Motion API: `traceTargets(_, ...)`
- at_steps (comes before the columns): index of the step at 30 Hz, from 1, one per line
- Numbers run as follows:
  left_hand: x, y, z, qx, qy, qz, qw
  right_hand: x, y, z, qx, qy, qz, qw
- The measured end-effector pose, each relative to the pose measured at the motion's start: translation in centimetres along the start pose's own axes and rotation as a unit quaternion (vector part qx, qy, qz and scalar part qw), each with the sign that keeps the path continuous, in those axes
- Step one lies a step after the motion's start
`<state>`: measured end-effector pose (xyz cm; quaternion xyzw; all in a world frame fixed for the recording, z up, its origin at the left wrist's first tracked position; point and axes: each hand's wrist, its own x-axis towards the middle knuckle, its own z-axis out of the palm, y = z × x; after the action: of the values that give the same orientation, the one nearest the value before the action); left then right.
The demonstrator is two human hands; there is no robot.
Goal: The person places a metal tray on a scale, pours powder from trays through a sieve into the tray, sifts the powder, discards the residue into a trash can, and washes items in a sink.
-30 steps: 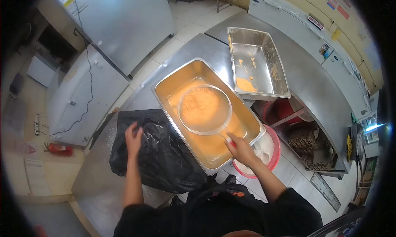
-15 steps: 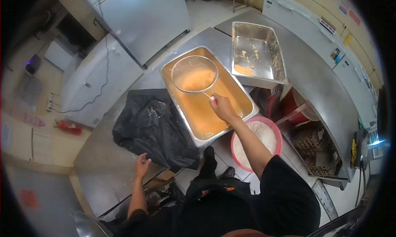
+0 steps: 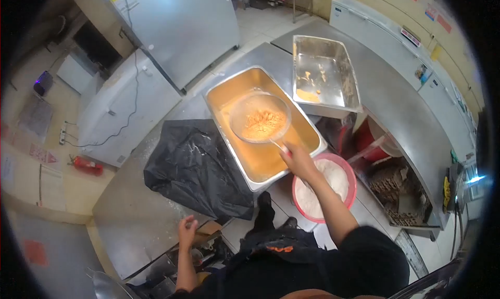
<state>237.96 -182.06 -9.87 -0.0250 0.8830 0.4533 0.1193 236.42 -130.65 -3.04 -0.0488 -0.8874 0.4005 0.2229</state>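
My right hand [image 3: 299, 162] is wrapped round the handle of a round mesh sieve [image 3: 240, 123]. Orange crumbly lumps [image 3: 264, 123] lie in the sieve, which is over a deep steel pan [image 3: 253, 76]. Fine orange powder [image 3: 260, 163] covers the pan's floor. Whether the sieve touches the powder, I cannot tell. My left hand [image 3: 187, 231] holds nothing, its fingers loosely bent and apart, near the front edge of the steel table. Just beyond it a crumpled black plastic bag [image 3: 195, 166] lies beside the pan.
Behind the pan to the right stands a second steel pan [image 3: 346, 85] with orange residue. Below my right forearm is a pink tub [image 3: 352, 187] of white powder [image 3: 325, 187]. A steel counter [image 3: 385, 80] curves along the right, with a red bucket [image 3: 371, 140] under it.
My right hand has brought the sieve toward me and to the right, and the orange lumps in it now show more plainly. My left hand has dropped slightly toward me.
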Motion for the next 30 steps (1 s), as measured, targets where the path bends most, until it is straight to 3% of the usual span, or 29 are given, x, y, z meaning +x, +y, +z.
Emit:
traceTargets(2, 1.8, 1.2, 2.4, 0.011, 0.014, 0.072, 0.997, 4.8, -0.9, 1.9, 0.010, -0.055, 0.093, 0.994)
traceTargets(6, 3.7, 5.7, 1.5, 0.100, 0.025, 0.140, 0.985, 0.7, -1.9, -0.6, -0.010, -0.046, 0.084, 0.995)
traceTargets(7, 3.5, 4.3, 0.7, 0.055, 0.014, 0.090, 0.994, -0.7, -0.6, -1.2, 0.017, 0.005, -0.048, 0.999)
traceTargets(8, 4.2, 3.7, 0.8, 0.005, 0.001, 0.040, 0.999, 0.8, -1.8, -1.4, -0.022, -0.009, -0.035, 0.999)
traceTargets(9, 5.3, 2.9, 0.9, 0.050, -0.018, 0.037, 0.998, 2.4, -2.7, -1.5, -0.063, -0.025, -0.024, 0.997)
traceTargets(10, 5.4, 3.0, 1.5, 0.049, -0.031, 0.025, 0.998, 3.6, -3.7, -0.4, -0.026, -0.106, 0.139, 0.984)
traceTargets(12, 8.7, 5.7, 2.9, 0.065, -0.116, 0.089, 0.987, 6.0, -2.7, 1.9, -0.020, -0.096, 0.133, 0.986)
traceTargets(14, 9.3, 10.6, 1.0, 0.076, -0.140, 0.064, 0.985, 5.8, -2.1, 2.5, 0.000, -0.066, 0.123, 0.990)
traceTargets(16, 10.2, 11.4, -0.6, 0.008, -0.142, 0.069, 0.987, 0.3, -1.2, 0.5, -0.009, 0.015, 0.025, 1.000)
traceTargets(17, 11.3, 11.0, -1.1, 0.032, -0.142, 0.022, 0.989, 1.8, -1.4, 0.4, -0.015, 0.028, 0.026, 0.999)
traceTargets(19, 15.0, 10.5, 0.5, 0.032, -0.145, 0.030, 0.988, 2.6, -2.9, 0.9, -0.036, -0.024, 0.097, 0.994)
traceTargets(21, 16.9, 12.2, 2.2, 0.038, -0.175, 0.034, 0.983, 8.0, -2.0, 3.3, -0.032, -0.060, 0.099, 0.993)
traceTargets(24, 18.5, 14.8, 0.7, 0.036, -0.253, 0.060, 0.965, 5.2, -1.6, 2.5, -0.025, -0.044, 0.119, 0.992)
traceTargets(26, 21.2, 13.0, -1.3, 0.020, -0.274, 0.058, 0.960, 2.5, -3.5, 0.6, -0.014, -0.064, 0.181, 0.981)
traceTargets(28, 23.7, 11.9, -0.9, -0.016, -0.237, 0.025, 0.971, 1.9, -3.3, 0.3, -0.034, -0.014, 0.083, 0.996)
traceTargets(30, 25.1, 16.2, 2.2, -0.055, -0.175, 0.063, 0.981, 4.6, -2.3, 2.4, -0.022, -0.027, 0.100, 0.994)
